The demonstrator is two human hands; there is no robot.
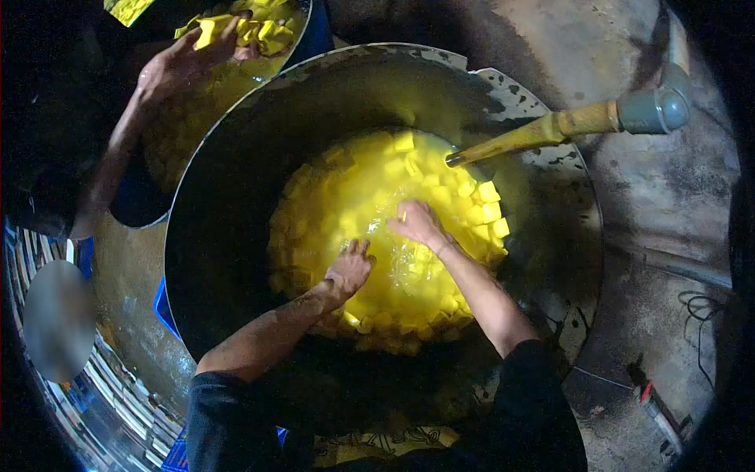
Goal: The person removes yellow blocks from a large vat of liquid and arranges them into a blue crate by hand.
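Observation:
A large dark metal wok (228,197) holds a pile of yellow cubes (464,200) in yellow liquid. My left hand (348,269) lies palm down among the cubes near the middle, fingers spread. My right hand (417,223) rests on the cubes just beyond it, fingers slightly curled; whether it holds a cube I cannot tell. A wooden-handled tool (543,131) leans in from the right rim, its tip in the cubes.
Another person's hand (185,59) at the upper left reaches over a second vessel (149,212) with more yellow pieces (263,27). A grey pipe fitting (657,110) caps the tool handle. Stained concrete floor (668,204) lies right; blue crates (165,307) sit left.

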